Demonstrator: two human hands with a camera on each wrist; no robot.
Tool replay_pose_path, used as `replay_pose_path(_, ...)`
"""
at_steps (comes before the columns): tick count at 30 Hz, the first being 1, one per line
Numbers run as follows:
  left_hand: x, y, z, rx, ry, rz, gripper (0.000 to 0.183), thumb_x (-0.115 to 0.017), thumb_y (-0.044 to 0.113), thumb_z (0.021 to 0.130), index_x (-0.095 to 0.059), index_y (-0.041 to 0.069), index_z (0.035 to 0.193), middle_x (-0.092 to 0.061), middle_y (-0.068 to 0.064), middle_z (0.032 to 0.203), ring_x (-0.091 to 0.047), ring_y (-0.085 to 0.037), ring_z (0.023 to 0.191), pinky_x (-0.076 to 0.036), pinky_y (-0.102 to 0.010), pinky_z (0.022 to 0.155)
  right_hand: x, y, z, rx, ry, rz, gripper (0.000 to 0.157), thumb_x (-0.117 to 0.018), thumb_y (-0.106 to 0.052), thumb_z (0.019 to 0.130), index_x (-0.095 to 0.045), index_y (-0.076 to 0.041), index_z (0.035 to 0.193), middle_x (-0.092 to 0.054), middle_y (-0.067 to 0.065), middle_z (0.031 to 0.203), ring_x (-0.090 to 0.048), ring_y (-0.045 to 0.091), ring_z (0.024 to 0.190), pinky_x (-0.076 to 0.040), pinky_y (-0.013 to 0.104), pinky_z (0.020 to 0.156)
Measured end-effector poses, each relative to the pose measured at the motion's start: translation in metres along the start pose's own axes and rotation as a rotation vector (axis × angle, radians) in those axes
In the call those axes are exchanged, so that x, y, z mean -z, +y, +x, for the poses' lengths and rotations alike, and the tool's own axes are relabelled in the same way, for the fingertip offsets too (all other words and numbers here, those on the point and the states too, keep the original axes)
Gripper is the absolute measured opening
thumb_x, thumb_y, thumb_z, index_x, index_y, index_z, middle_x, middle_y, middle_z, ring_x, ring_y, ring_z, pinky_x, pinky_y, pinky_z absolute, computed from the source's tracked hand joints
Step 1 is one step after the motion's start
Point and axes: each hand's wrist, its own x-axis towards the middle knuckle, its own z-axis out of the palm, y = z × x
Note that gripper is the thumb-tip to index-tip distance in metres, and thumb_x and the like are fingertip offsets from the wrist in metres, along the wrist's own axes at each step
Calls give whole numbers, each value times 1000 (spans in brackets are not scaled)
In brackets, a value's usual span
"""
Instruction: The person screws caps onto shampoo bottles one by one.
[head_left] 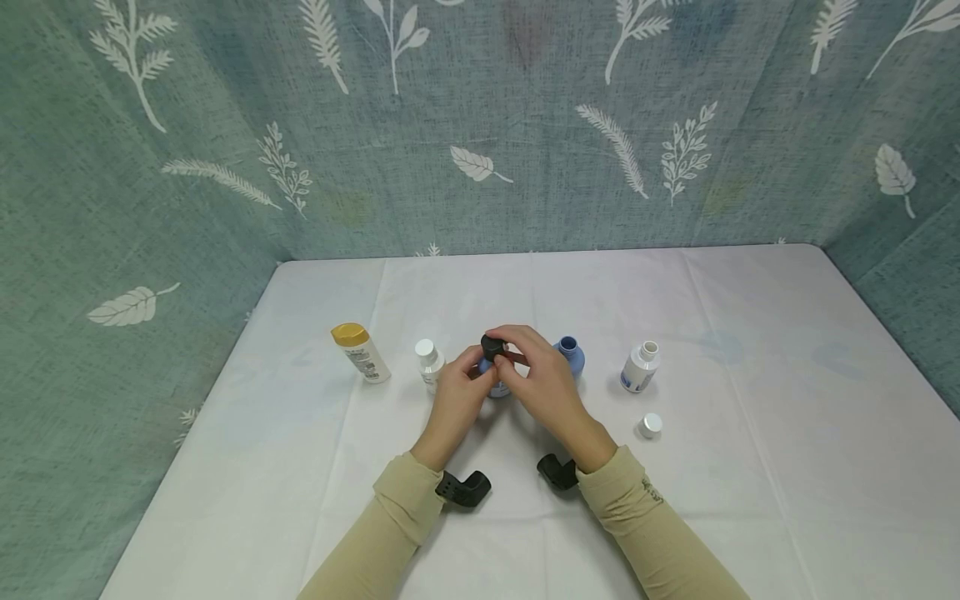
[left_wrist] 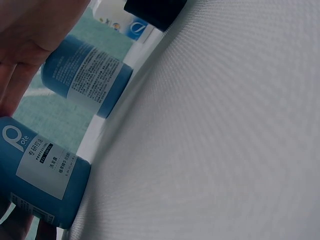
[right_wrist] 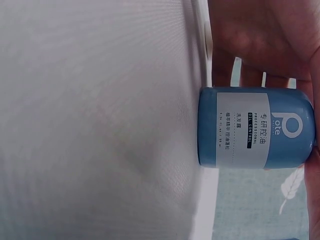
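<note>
In the head view, my left hand point(head_left: 456, 404) grips the neck area of a blue shampoo bottle point(head_left: 498, 389), which stands upright on the table. My right hand point(head_left: 543, 383) pinches a black cap point(head_left: 492, 347) at the top of that bottle; whether it sits on the neck is hidden by fingers. The right wrist view shows the bottle's point(right_wrist: 242, 129) pale front label. A second blue bottle point(head_left: 572, 357), uncapped, stands just behind my right hand; in the left wrist view that bottle point(left_wrist: 87, 75) shows its back label.
A white bottle point(head_left: 427, 358) with a white cap stands left of my left hand, and a yellow-capped bottle point(head_left: 363, 354) farther left. On the right are an uncapped white bottle point(head_left: 638, 368) and a loose white cap point(head_left: 650, 426). A leaf-patterned curtain point(head_left: 480, 125) hangs behind the table.
</note>
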Motion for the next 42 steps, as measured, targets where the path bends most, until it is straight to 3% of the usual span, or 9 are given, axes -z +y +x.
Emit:
replay_pose_path(4, 1, 3, 0, 3, -12, -4, 25, -60, 9, 83, -64, 12, 107, -64, -2, 102, -58, -15, 94, -47, -31, 77, 0, 0, -1, -6, -5, -9, 32, -57, -11, 85, -57, -18, 116, -55, -8, 117, -49, 6, 107, -46, 24, 78)
replay_pose_path(11, 3, 34, -9, -9, 0, 38, 26, -56, 2, 82, -62, 2, 107, -64, -9, 101, -58, -18, 93, -48, -29, 76, 0, 1, 0, 19, -7, -22, 30, -58, -12, 85, -58, -17, 115, -56, -7, 115, -50, 7, 106, -47, 25, 78)
replay_pose_path(29, 3, 34, -8, -6, -4, 24, 24, -59, 6, 82, -63, 5, 106, -65, -7, 97, -58, -16, 93, -47, -30, 77, -2, 1, -1, 35, 21, -52, 30, -63, -15, 83, -58, -17, 113, -54, -6, 114, -50, 8, 105, -47, 24, 77)
replay_pose_path(42, 5, 32, -8, -31, -19, 22, 25, -57, 7, 85, -62, 6, 109, -63, -5, 104, -56, -13, 98, -46, -31, 82, -3, 2, -1, 2, 5, -25, 33, -53, -10, 85, -56, -19, 117, -54, -8, 117, -50, 6, 106, -46, 22, 79)
